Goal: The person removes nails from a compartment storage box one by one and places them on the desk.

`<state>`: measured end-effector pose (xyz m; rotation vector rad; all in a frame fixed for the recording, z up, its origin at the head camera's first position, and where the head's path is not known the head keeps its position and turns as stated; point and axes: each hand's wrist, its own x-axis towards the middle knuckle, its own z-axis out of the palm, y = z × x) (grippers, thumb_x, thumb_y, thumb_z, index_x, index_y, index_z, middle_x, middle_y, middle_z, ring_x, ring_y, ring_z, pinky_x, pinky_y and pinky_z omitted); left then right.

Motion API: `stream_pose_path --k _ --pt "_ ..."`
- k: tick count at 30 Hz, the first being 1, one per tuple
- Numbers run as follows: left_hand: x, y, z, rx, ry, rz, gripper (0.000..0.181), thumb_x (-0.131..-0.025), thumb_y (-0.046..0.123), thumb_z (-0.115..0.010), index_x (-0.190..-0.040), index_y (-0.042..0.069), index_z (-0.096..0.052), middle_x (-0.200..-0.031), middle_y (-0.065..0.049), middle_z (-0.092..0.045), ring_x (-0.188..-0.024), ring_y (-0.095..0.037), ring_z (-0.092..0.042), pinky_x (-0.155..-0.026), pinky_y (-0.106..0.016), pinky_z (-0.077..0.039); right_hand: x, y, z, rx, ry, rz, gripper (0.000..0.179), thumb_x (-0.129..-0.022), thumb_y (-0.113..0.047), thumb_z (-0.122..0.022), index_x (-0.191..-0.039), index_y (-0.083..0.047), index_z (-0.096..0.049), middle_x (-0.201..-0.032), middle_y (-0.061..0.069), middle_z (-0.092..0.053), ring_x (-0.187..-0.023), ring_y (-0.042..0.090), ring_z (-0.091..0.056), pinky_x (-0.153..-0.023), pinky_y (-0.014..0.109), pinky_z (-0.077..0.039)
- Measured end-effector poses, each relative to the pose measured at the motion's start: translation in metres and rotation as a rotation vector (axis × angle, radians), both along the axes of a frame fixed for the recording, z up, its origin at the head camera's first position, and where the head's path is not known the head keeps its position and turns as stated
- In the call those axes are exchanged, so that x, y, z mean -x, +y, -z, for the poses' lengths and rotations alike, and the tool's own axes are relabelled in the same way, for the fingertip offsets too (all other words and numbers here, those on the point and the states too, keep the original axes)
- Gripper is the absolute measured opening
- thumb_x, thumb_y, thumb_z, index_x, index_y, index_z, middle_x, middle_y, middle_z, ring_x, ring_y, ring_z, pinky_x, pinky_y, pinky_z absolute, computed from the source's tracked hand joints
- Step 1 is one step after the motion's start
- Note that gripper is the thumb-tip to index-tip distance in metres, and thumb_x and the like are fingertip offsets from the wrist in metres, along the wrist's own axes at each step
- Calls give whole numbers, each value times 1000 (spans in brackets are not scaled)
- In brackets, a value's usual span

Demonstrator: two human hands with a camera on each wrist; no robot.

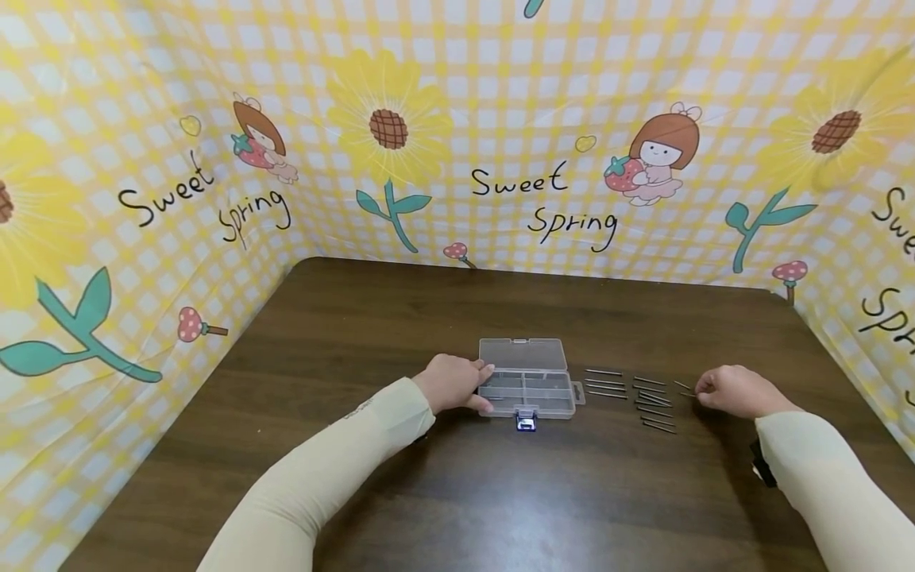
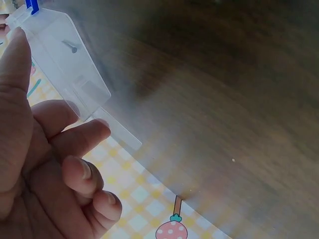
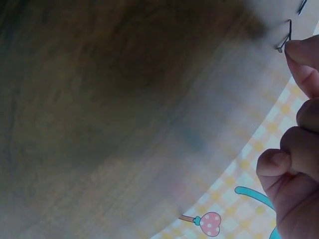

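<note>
A clear plastic compartment box lies on the table, its lid raised toward the back and a blue latch at its front. My left hand grips the box's left side, thumb at the front and fingers behind. In the left wrist view a small nail shows through the box wall. To the right of the nail rows, thumb and forefinger of my right hand pinch a thin nail. Another nail lies right by those fingertips.
Between box and right hand, several dark nails lie in two loose columns, a nearer group and a wider one. The brown wooden table meets a yellow checked cloth at its back and sides.
</note>
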<state>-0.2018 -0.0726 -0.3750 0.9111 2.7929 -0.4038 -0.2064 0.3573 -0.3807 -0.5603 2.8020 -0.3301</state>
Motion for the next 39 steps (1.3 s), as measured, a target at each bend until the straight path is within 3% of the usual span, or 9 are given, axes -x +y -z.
stream_pose_path --k 7,16,25,31,39 --pt "1 0 -1 -6 -10 -4 74 -84 63 -55 -141 18 -50 -135 -2 -56 -102 -20 -65 -67 -38 -54 0 0 1 -6 4 -6 11 -86 -8 -63 -86 0 -71 -83 9 -69 -70 17 -59 -65 43 -49" --pt "0 1 -1 -12 -20 -16 74 -84 63 -54 -142 17 -50 -136 -3 -55 -104 -20 -65 -67 -37 -54 0 -5 -8 14 60 0 14 -87 -10 -64 -91 2 -70 -88 14 -69 -80 32 -65 -70 50 -50" --pt "-1 -3 4 13 27 17 72 -87 65 -49 -142 19 -49 -137 0 -54 -86 -18 -69 -55 -33 -50 -1 -28 -10 96 91 -23 14 -87 -10 -65 -93 2 -70 -86 10 -70 -74 21 -63 -66 44 -50" --pt "0 -7 11 -11 37 33 72 -87 66 -49 -141 19 -51 -137 0 -55 -89 -20 -69 -61 -34 -50 -2 -49 -14 138 129 -58 14 -88 -11 -64 -95 1 -70 -90 13 -71 -73 19 -64 -67 43 -50" --pt "1 -9 6 -69 49 48 70 -85 65 -54 -139 19 -54 -134 0 -57 -94 -19 -68 -61 -35 -52 -1 -87 -17 225 181 -158 17 -87 -14 -65 -96 -1 -71 -76 -1 -69 -49 2 -40 -59 31 -43"
